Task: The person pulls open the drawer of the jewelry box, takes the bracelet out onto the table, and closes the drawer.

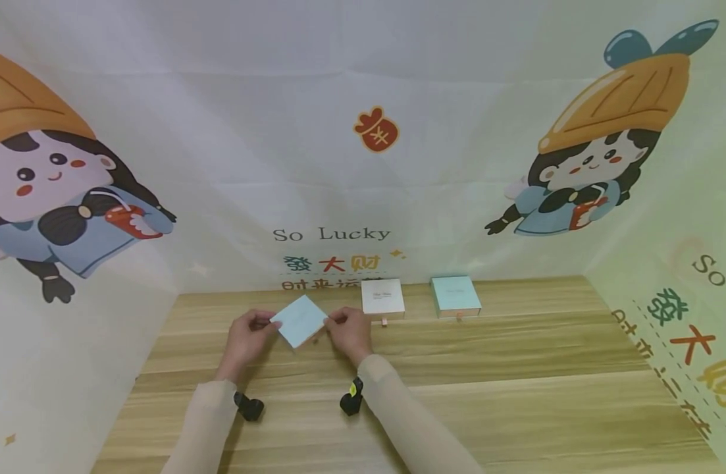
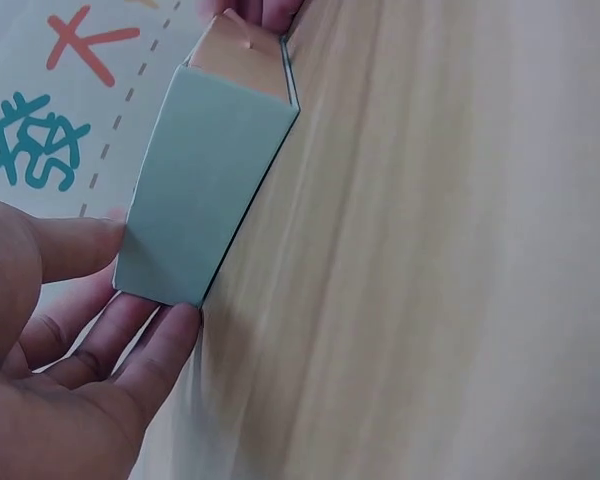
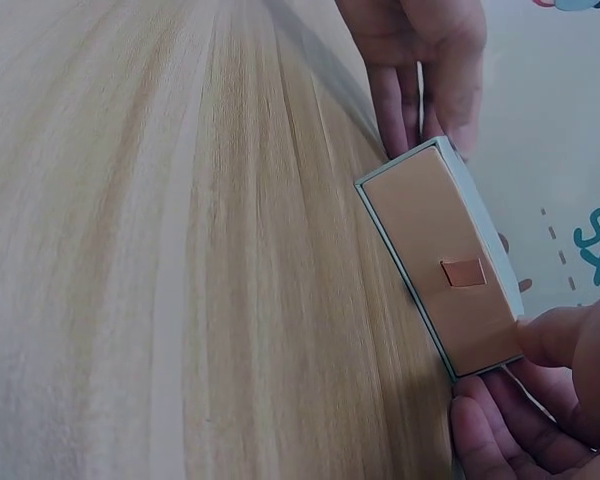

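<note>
Near worktop's [image 1: 517, 421] back edge, left hand [image 1: 247, 339] and right hand [image 1: 352, 334] pinching pale-blue box [image 1: 299, 320] at opposite corners; white box [image 1: 383, 296], then second blue box [image 1: 455, 293], sitting rightward.

Left hand [image 1: 248, 337]: thumb [image 2: 80, 248] across from fingers [image 2: 165, 350], pinching.
Right hand [image 1: 351, 330]: thumb [image 3: 555, 336] across from fingers [image 3: 510, 412], pinching too.
Left arm [image 1: 205, 418]: behind its fingers, leaning right.
Right arm [image 1: 407, 408]: behind its fingers, leaning left.

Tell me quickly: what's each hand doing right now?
Left hand: gripping a pale blue-green box between thumb and fingers.
Right hand: gripping the same box from the opposite side.
</note>
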A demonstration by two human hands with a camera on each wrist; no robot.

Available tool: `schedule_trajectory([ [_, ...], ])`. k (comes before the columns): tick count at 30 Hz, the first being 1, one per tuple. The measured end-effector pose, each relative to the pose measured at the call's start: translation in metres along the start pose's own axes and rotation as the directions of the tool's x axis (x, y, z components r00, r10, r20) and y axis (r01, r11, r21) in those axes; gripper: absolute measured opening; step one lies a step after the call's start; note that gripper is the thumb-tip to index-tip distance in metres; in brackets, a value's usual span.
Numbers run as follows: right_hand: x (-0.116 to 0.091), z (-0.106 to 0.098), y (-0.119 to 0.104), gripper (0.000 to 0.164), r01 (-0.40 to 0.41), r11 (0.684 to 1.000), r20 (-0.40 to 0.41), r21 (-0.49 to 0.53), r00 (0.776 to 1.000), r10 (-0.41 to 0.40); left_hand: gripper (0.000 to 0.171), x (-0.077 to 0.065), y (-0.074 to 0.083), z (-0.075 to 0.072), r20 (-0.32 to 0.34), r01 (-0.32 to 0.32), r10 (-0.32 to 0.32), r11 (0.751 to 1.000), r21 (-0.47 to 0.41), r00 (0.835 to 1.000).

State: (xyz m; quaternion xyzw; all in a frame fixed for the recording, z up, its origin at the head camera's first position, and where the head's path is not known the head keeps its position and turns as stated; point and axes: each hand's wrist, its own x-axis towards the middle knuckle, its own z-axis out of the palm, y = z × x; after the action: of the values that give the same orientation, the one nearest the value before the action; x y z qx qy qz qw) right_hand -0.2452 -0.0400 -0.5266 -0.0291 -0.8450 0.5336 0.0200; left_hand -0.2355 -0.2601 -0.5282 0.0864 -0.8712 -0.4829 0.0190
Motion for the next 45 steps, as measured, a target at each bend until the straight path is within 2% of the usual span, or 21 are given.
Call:
schedule_trajectory([
  [9, 0.001, -0.001, 0.002, 0.009, 0.016, 1.0, 0.021, -0.008, 1.0, -0.016, 0.031, -0.028, 0.002, -0.001, -0.008, 0.01, -0.01, 1.0, -0.008, 1.0],
  [19, 0.001, -0.009, 0.003, 0.008, 0.051, 0.998, 0.142, -0.026, 0.989, -0.047, 0.029, -0.053, 0.004, -0.001, -0.05, 0.021, -0.021, 1.0, 0.002, 0.999],
  [27, -0.002, -0.011, 0.003, 0.008, 0.092, 0.996, 0.181, -0.02, 0.98, -0.086, 0.033, -0.073, 0.007, 0.001, -0.028, 0.0, 0.002, 0.999, 0.05, 1.0],
  [31, -0.005, -0.012, 0.001, 0.008, 0.105, 0.994, 0.203, -0.006, 0.974, -0.102, 0.035, -0.083, 0.007, 0.003, -0.03, 0.011, -0.009, 0.998, 0.061, 1.0],
  [36, -0.008, -0.012, 0.0, 0.009, 0.115, 0.993, 0.228, 0.007, 0.967, -0.114, 0.035, -0.091, 0.009, 0.005, -0.041, 0.009, -0.005, 0.996, 0.09, 0.999],
  [42, -0.01, -0.011, 0.003, 0.011, 0.161, 0.987, 0.228, -0.014, 0.962, -0.154, 0.036, -0.093, 0.011, 0.006, -0.06, -0.018, 0.026, 0.993, 0.118, 0.998],
  [45, -0.009, -0.011, 0.004, 0.016, 0.168, 0.986, 0.24, -0.012, 0.958, -0.16, 0.04, -0.092, 0.012, 0.005, -0.048, -0.033, 0.041, 0.989, 0.144, 0.998],
])
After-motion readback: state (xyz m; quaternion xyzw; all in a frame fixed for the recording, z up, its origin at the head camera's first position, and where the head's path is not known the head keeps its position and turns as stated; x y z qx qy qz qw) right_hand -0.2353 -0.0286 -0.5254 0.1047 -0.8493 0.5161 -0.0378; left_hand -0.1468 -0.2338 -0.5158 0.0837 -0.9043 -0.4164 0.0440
